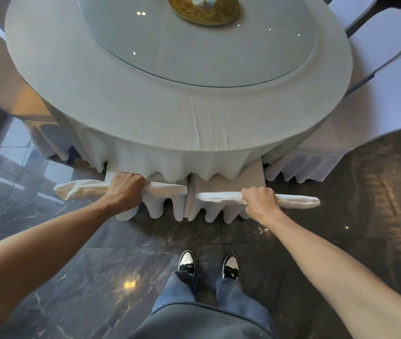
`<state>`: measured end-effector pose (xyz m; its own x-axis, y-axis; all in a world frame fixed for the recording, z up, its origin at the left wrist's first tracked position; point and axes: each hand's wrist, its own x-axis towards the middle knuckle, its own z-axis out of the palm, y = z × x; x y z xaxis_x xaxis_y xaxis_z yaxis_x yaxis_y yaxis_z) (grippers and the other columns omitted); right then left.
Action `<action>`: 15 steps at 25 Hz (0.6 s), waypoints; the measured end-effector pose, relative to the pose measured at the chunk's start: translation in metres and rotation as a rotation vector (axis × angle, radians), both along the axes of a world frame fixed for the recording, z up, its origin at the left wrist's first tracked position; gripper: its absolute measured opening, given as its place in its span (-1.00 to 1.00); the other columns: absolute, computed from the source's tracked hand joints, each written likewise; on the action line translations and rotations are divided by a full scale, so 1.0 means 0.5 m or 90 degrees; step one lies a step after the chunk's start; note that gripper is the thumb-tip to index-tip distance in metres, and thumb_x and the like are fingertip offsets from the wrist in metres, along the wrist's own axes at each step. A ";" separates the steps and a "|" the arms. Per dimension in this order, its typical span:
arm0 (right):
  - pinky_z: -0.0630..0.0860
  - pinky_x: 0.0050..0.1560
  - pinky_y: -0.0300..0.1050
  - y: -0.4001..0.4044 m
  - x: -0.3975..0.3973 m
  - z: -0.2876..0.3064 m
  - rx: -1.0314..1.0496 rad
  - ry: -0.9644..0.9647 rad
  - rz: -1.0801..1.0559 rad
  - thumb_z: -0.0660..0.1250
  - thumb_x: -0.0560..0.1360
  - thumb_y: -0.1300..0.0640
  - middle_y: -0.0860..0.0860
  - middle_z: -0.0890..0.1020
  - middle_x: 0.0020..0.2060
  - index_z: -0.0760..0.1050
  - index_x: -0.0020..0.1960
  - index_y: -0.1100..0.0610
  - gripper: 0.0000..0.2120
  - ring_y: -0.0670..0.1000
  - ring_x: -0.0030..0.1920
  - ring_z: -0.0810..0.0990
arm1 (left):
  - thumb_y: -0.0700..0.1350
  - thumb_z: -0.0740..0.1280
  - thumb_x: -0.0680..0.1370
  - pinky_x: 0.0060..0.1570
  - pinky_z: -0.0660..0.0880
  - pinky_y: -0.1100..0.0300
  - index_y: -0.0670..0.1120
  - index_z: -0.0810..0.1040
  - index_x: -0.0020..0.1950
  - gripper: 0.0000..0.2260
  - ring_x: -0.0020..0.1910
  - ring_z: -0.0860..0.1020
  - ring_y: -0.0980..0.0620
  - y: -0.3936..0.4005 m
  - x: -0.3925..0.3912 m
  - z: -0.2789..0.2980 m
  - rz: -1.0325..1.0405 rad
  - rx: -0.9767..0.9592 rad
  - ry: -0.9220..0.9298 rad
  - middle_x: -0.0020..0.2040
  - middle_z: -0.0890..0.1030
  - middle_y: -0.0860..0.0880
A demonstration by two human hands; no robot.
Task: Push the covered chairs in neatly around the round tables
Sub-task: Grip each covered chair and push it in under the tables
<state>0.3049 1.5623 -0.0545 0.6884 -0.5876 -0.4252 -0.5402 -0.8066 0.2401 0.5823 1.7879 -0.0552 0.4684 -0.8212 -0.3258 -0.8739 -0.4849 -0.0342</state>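
From the head camera, looking down: two covered chairs stand side by side at the near edge of the round tabletop (145,113), their seats tucked under the hanging white cloth. The left hand (126,190) is closed over the top rail of the left chair (82,189), fingers curled across the white cover. The right hand (259,200) is clamped the same way on the top rail of the right chair (297,201). The two chair backs nearly meet between the hands, with a narrow gap showing.

A glass turntable (194,45) lies on the tabletop, with a gold centrepiece (204,11) at its far middle. More covered chairs (378,45) sit around the right side. Below, the person's black-and-white shoes (186,261) stand on the dark marble floor (96,277), just back from the chairs.
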 end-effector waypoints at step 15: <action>0.49 -0.10 -0.04 0.000 0.005 -0.007 0.017 0.036 0.038 0.33 0.43 0.17 0.05 0.69 -0.06 0.57 0.09 0.07 -0.77 0.14 -0.02 0.66 | -0.14 0.33 0.36 -0.29 0.34 0.15 0.15 0.66 0.11 -0.63 -0.27 0.48 -0.01 0.040 -0.014 0.002 0.023 0.012 -0.015 -0.18 0.62 0.03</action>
<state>0.3072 1.5623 -0.0580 0.6958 -0.5350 -0.4793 -0.4776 -0.8430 0.2476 0.5754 1.8079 -0.0540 0.5055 -0.7974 -0.3296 -0.8546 -0.5153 -0.0641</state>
